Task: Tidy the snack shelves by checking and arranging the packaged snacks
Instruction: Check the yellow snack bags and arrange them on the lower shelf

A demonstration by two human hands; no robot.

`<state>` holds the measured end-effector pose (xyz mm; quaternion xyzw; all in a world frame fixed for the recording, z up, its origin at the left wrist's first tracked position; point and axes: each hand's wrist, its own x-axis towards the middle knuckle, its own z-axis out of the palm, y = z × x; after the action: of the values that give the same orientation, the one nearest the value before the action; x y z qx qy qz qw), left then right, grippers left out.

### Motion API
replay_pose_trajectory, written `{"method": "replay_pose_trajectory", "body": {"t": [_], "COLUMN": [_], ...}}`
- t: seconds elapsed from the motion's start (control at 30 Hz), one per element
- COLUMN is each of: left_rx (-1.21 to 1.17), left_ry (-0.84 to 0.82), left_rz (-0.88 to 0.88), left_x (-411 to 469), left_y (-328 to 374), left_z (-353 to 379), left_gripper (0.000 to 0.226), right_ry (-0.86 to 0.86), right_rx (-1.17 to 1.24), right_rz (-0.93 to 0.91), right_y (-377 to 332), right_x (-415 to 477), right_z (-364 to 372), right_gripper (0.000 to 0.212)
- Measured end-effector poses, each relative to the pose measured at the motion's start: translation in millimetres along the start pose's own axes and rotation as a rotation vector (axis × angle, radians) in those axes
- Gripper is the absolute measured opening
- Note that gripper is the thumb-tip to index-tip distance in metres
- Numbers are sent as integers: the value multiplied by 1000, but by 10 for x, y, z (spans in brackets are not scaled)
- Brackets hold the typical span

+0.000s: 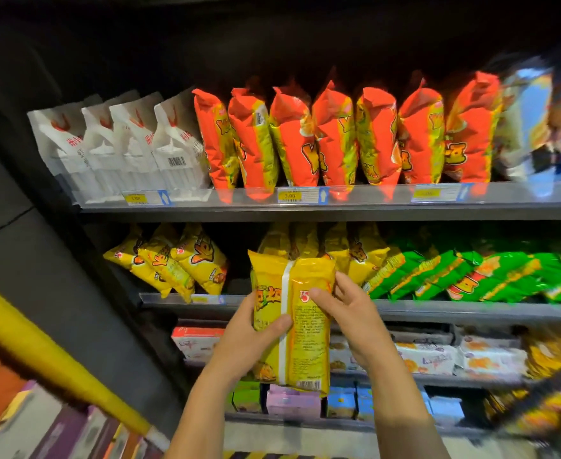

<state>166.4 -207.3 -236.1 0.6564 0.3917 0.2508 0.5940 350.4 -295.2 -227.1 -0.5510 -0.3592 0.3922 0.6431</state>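
Gripped tall yellow plastic snack packet (300, 313) upright, back seam facing, before grey metal mid shelf (454, 311), w/ L hand (251, 341) fingers wrapped round left edge & R hand (353, 314) fingers pinching right edge.

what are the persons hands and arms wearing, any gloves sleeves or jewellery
Nothing worn shows: the left hand and right hand have no gloves, rings or watch, and both forearms are uncovered down to the frame's bottom edge, with no sleeve in view.
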Motion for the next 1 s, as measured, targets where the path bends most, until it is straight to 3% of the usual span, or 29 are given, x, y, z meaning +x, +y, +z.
{"method": "replay_pose_trajectory", "body": {"t": [0.07, 0.13, 0.33, 0.47, 0.6, 0.73, 0.87, 1.0], "left_rx": [-64, -103, -104, -36, -126, -409, -486, -418], "left_ry": [11, 39, 148, 129, 15, 88, 25, -41], "left_rz": [17, 15, 1, 2, -59, -158, -218, -209], "left_x": [-100, -162, -166, -170, -208, -214, -293, -415], "left_y": [29, 57, 314, 523, 731, 911, 988, 1024], "left_z": [124, 228, 334, 299, 181, 82, 131, 257], "left_gripper": [59, 54, 59, 43, 54, 67, 67, 67], "right_ry": [-9, -23, -60, 54, 110, 85, 93, 106], "right_rx": [14, 31, 37, -61, -7, 151, 352, 297], "right_rz": [-2, 13, 129, 58, 98, 133, 263, 255], "right_y": [-45, -41, -68, -164, -141, -146, -86, -96], "right_x": [-81, -136, -198, -204, -245, -298, -353, -446], "right_z": [-50, -71, 72, 202, 206, 125, 1, -106], "right_gripper": [41, 50, 54, 49, 78, 40, 73, 65]}}
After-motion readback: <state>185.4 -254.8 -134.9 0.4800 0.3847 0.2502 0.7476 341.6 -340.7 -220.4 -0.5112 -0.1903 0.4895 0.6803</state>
